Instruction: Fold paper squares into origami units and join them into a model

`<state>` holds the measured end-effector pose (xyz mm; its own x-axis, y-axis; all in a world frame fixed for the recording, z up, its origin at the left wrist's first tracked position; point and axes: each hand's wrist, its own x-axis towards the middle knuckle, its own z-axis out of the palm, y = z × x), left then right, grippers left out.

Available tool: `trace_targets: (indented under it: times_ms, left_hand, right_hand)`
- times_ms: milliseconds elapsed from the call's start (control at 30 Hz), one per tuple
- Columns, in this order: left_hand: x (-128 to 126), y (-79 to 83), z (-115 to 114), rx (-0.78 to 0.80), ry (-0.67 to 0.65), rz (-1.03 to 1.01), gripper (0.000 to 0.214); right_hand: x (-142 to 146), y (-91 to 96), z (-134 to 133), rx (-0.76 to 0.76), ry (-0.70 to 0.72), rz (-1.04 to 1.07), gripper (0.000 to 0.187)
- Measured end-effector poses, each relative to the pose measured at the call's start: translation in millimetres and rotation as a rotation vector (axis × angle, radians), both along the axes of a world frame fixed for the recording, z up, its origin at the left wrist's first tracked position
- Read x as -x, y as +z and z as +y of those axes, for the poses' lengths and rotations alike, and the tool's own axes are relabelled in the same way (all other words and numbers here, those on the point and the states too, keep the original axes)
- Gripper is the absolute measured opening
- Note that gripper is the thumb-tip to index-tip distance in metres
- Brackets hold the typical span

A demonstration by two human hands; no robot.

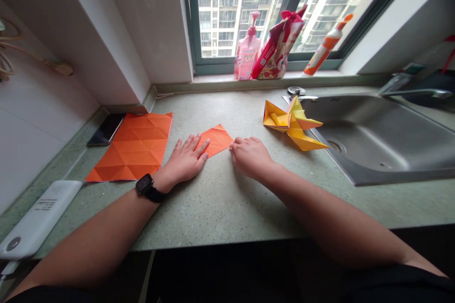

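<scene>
A small folded piece of orange origami paper (218, 139) lies on the speckled counter. My left hand (186, 157) rests flat over its left part, fingers spread, with a black watch on the wrist. At the paper's right corner, my right hand (251, 156) has its fingers curled closed and pinches the tip; the exact grip is partly hidden. Left of my left hand is a larger creased orange sheet (133, 149). A folded yellow origami model (295, 125) with pointed flaps stands to the right, beside the sink.
A phone (106, 129) lies at the left, partly touching the orange sheet. Nearer is a white power bank (40, 218) with a cable. The steel sink (350, 177) is at right. A pink pump bottle (247, 54), a red bag (279, 47) and an orange-white bottle (325, 49) line the windowsill.
</scene>
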<state>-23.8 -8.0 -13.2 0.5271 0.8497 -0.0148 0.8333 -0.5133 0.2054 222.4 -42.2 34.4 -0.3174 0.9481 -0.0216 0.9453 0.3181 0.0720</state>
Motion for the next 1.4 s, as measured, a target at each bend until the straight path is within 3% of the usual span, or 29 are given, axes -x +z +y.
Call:
trace_targets:
  times_ms: [100, 200, 333, 400, 467, 667, 833, 1000, 1133, 1267, 1400]
  left_hand:
    - [-4.4, 9.3, -2.4, 0.056, 0.037, 0.071, 0.064]
    - [-8.0, 16.1, -3.7, 0.096, 0.071, 0.121, 0.069]
    - [-9.4, 18.9, -4.3, 0.113, 0.080, 0.135, 0.071]
    - [-9.5, 18.5, -4.7, 0.108, 0.081, 0.140, 0.071]
    - [-9.7, 17.6, -4.8, 0.093, 0.080, 0.141, 0.070]
    - [-4.6, 17.8, -1.3, 0.102, 0.096, 0.137, 0.069]
    - [10.4, 18.4, 3.7, 0.111, 0.201, 0.118, 0.072]
    - [23.6, 17.5, 13.1, 0.006, 0.307, -0.053, 0.061]
    - [27.5, 17.7, 21.1, -0.022, 0.272, -0.265, 0.038]
    - [28.0, 18.6, 23.3, -0.015, 0.303, -0.492, 0.023]
    - [27.3, 21.2, 20.7, 0.084, 0.268, -0.628, 0.024]
  right_hand:
    - [-8.4, -2.1, 7.4, -0.003, -0.069, 0.012, 0.042]
    - [-12.8, -6.6, 11.0, -0.105, -0.096, 0.091, 0.039]
    - [-2.9, -16.4, 6.0, -0.213, 0.162, 0.256, 0.045]
    - [4.7, -22.1, 2.0, -0.160, 0.292, 0.295, 0.039]
    - [9.3, -26.5, -0.3, -0.099, 0.336, 0.310, 0.033]
    - [0.2, -25.0, 2.4, -0.025, 0.230, 0.264, 0.029]
    - [-7.7, -18.0, 4.6, -0.002, 0.109, 0.202, 0.030]
    - [-12.9, -14.4, 9.5, -0.023, 0.060, 0.221, 0.035]
    - [-15.3, -14.2, 12.1, -0.043, 0.072, 0.231, 0.035]
    - [-16.2, -15.9, 13.1, -0.052, 0.089, 0.238, 0.032]
    - [-18.0, -20.3, 15.4, -0.050, 0.114, 0.252, 0.031]
